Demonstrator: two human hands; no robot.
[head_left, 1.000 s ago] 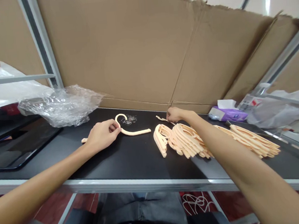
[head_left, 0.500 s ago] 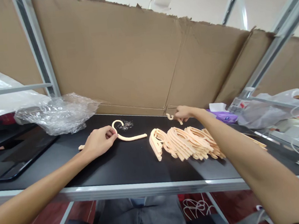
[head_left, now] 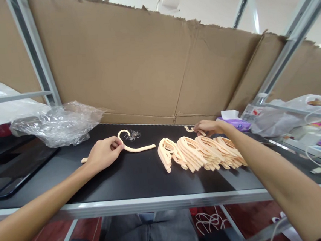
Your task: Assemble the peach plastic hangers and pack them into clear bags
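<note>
My left hand [head_left: 105,153] is closed, thumb and fingers pinching a cream plastic clothes hanger [head_left: 139,149] where its curved hook meets the arms. One arm of it stretches right, low over the black shelf; the other end shows past my wrist. At the back right, my right hand [head_left: 205,126] closes on another cream clothes hanger [head_left: 189,129], its hook end poking out to the left. The fingers hide most of that one. In front of my right hand, a row of folded cream hangers [head_left: 191,153] lies overlapped on the shelf, its right end partly behind my forearm.
Crumpled clear plastic wrap [head_left: 60,122] and a dark glossy panel [head_left: 14,168] lie at left. Small clear scraps [head_left: 134,134] sit behind the hook. A purple tissue pack [head_left: 236,122] and plastic bags [head_left: 293,113] are at right. Cardboard [head_left: 121,63] walls the back; a metal rail [head_left: 168,202] edges the front.
My right hand has moved right and slightly toward me along the back of the shelf, carrying its hanger along. My left hand keeps its pinch on the other hanger. The view has shifted slightly.
</note>
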